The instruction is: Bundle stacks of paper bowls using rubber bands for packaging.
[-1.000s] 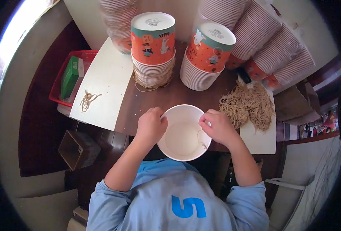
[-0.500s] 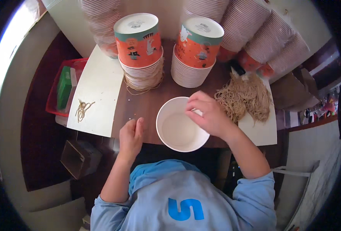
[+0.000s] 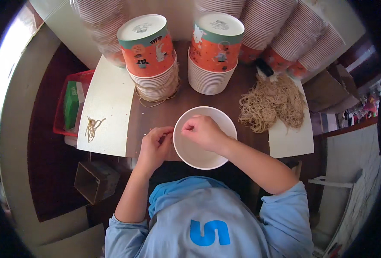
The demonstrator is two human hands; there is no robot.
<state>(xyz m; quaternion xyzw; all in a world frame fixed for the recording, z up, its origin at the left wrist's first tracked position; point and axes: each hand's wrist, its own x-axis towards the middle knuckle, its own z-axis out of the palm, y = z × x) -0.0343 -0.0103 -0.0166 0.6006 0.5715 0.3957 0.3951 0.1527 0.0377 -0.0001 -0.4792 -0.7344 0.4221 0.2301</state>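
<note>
Two hands meet at a white bowl (image 3: 201,148) on the dark surface (image 3: 186,101): the right hand (image 3: 203,132), fingers pinched together, hovers over it; the left hand (image 3: 155,146), fingers curled loosely, sits just beside its rim.

White paper bowl (image 3: 201,155), round, upright and open at the top, resting on the dark tabletop (image 3: 156,116) at its near edge, in front of the two stacks of orange printed bowls (image 3: 212,64). Its inside appears bare. The right hand (image 3: 203,132) lies over the far rim; the left hand (image 3: 156,146) lies just beside the left rim, fingers curled.
</note>
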